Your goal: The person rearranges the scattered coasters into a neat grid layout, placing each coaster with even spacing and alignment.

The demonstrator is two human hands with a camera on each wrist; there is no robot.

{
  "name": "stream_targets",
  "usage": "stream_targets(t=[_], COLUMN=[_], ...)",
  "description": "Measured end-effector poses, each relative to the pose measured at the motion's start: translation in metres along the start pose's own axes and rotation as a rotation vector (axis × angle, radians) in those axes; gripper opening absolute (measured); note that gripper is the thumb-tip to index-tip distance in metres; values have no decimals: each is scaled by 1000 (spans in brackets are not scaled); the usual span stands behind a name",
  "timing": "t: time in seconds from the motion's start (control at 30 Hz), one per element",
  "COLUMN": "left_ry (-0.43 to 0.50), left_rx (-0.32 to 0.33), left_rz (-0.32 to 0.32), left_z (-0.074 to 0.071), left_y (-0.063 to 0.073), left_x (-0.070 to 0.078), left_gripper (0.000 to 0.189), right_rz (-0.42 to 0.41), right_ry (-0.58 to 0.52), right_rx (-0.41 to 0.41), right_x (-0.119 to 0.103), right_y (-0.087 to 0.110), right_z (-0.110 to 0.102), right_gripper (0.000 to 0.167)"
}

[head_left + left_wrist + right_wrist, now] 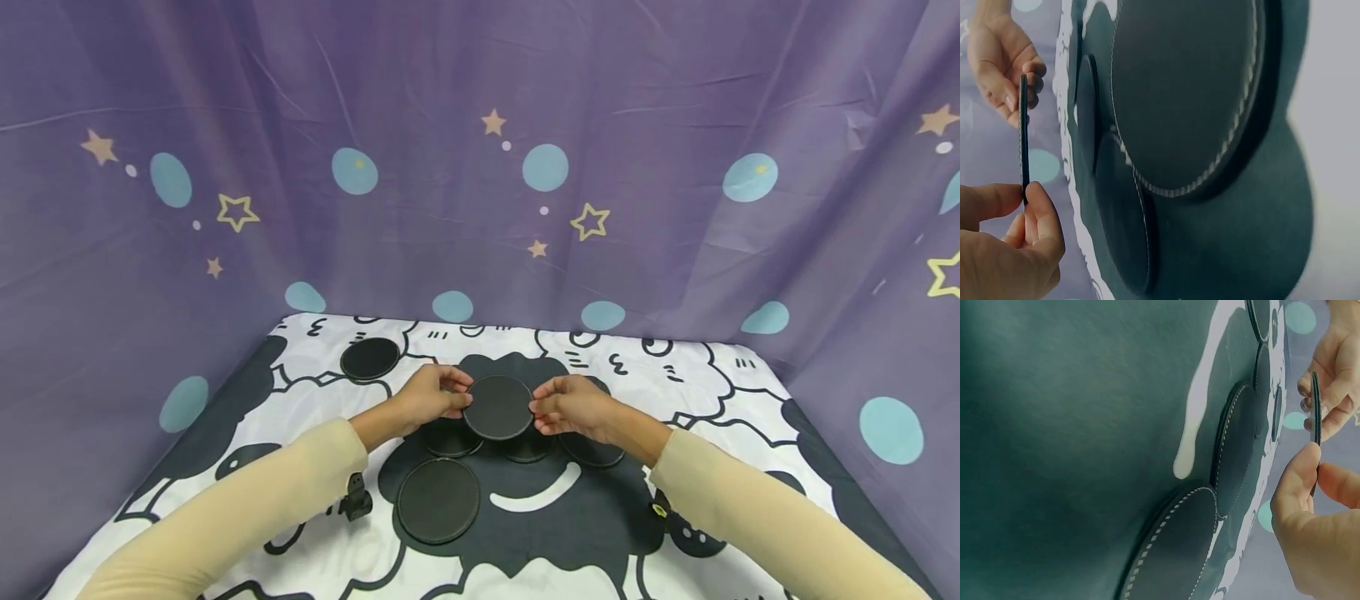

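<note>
A round black coaster (498,407) with a stitched rim is held up over the cloth. My left hand (433,393) pinches its left edge between thumb and fingers. On the opposite edge, my right hand (573,408) pinches it the same way. Both wrist views show this coaster edge-on, as a thin dark strip. Beneath and behind it lie more coasters: one (450,440) by the left hand, one (527,448) partly hidden under the held one, and another (592,450) below the right hand. Nearer to me, a coaster (438,502) lies flat.
A further coaster (370,358) lies at the back left. The surface wears a white cloth (450,575) with black cartoon sheep, whose dark face lies under several coasters. A purple curtain (450,83) with stars and blue dots closes off the back and sides.
</note>
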State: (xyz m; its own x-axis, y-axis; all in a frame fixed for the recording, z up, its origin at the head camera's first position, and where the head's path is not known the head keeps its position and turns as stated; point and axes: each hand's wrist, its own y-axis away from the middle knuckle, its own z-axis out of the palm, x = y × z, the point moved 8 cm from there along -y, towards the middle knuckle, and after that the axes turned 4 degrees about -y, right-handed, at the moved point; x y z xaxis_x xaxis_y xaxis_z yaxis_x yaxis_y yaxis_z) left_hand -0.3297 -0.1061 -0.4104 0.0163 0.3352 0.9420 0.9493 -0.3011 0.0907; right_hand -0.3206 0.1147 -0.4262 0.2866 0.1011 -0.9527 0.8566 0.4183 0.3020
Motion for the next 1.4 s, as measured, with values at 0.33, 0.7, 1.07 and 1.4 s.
stream_targets(t=[0.33,0.7,1.07,1.4], left_ry=[6,42,9,-54], left_rx=[-117,-186,-205,-209], left_rz=[4,-83,-142,-123], left_z=[26,56,71,79], left_y=[25,50,65,68], left_x=[-2,-10,-11,-8], left_gripper=[32,30,26,23], right_rz=[9,65,109,148], right_ry=[67,74,60,62], right_rx=[-93,-196,-240,-225], right_x=[18,44,58,65], right_y=[30,59,74,78], right_z=[0,7,15,17], right_gripper=[13,17,17,24])
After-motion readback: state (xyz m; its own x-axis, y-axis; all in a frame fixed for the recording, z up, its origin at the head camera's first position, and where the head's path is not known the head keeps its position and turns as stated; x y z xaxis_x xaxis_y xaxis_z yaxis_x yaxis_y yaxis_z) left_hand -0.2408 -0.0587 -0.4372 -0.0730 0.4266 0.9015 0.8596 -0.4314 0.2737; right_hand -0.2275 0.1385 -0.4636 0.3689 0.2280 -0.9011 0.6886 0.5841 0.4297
